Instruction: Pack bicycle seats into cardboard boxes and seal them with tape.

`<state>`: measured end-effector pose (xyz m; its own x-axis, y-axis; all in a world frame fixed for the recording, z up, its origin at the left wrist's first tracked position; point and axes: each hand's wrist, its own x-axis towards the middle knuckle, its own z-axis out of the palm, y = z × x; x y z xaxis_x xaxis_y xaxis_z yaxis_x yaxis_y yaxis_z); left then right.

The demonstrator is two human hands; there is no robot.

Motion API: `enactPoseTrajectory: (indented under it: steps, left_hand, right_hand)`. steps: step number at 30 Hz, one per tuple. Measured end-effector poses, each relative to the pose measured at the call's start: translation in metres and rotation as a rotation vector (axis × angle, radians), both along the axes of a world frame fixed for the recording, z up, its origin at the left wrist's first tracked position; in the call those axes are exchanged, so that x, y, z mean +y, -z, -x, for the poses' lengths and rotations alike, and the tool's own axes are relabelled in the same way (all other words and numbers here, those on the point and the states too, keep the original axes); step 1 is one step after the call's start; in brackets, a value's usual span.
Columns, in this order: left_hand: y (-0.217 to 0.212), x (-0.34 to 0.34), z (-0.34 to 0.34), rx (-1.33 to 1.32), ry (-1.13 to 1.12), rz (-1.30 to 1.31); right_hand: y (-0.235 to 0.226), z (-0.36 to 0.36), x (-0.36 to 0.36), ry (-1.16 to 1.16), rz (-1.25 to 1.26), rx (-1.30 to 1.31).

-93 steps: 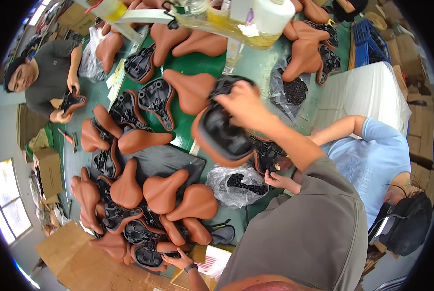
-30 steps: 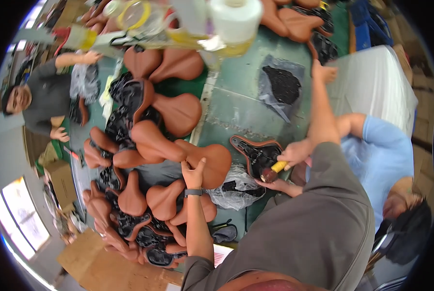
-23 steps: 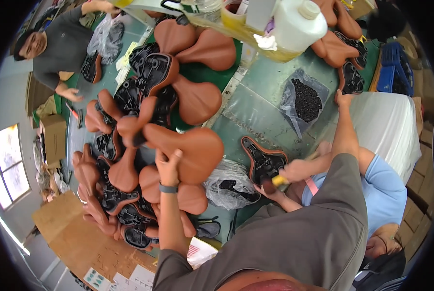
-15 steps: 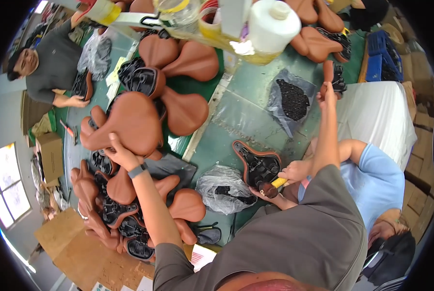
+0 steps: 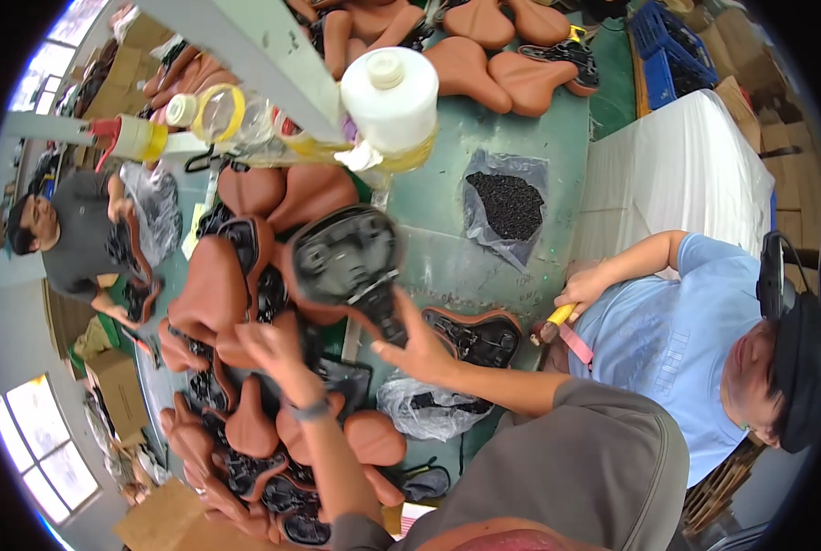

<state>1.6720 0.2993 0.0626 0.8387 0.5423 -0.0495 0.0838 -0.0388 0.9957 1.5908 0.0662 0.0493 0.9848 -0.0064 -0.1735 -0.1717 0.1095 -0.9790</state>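
Note:
My right hand [image 5: 421,347] grips the narrow nose of a brown bicycle saddle [image 5: 344,264], which is turned over so its black underside with metal rails faces up. It hangs over the green table [image 5: 447,266]. My left hand [image 5: 277,351] hovers just below the saddle's wide end with fingers spread, holding nothing, above a heap of brown saddles [image 5: 245,422]. That hand is blurred.
A person in a blue shirt [image 5: 686,340] at the right holds a yellow-handled tool [image 5: 555,321] beside an upturned saddle [image 5: 473,335]. A person in grey [image 5: 75,243] works at the left. A bag of black parts [image 5: 511,204], a white bottle [image 5: 392,96] and a clear plastic bag [image 5: 424,409] lie nearby.
My left hand lifted a saddle off the heap, and it got flipped underside up. My right hand came back from the far right and took its nose. My left hand let go.

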Motion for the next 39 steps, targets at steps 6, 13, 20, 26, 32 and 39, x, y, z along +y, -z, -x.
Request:
enactPoseTrajectory:
  steps: [6, 13, 20, 26, 32, 39]
  left_hand:
    - [-0.053, -0.057, 0.006, 0.215, 0.096, 0.349]
    - [-0.083, 0.049, -0.086, 0.034, -0.011, 0.076]
    - [-0.018, 0.166, -0.150, 0.147, 0.048, 0.173]
    - [0.008, 0.217, -0.102, 0.358, 0.029, -0.014]
    - [0.011, 0.166, -0.054, 0.180, 0.178, -0.402]
    - [-0.016, 0.094, 0.054, 0.113, 0.125, -0.910]
  right_hand:
    - [-0.067, -0.115, -0.088, -0.780, 0.086, -0.372]
    - [0.053, -0.299, -0.341, 0.598, 1.466, -0.265]
    - [0.093, -0.361, -0.348, 0.091, 1.674, 0.221]
    - [0.005, -0.361, -0.303, 0.270, 0.832, 0.215]
    - [0.010, -0.403, -0.347, 0.398, 0.738, -0.357]
    - [0.141, -0.333, -0.536, 1.141, 0.247, 0.479]
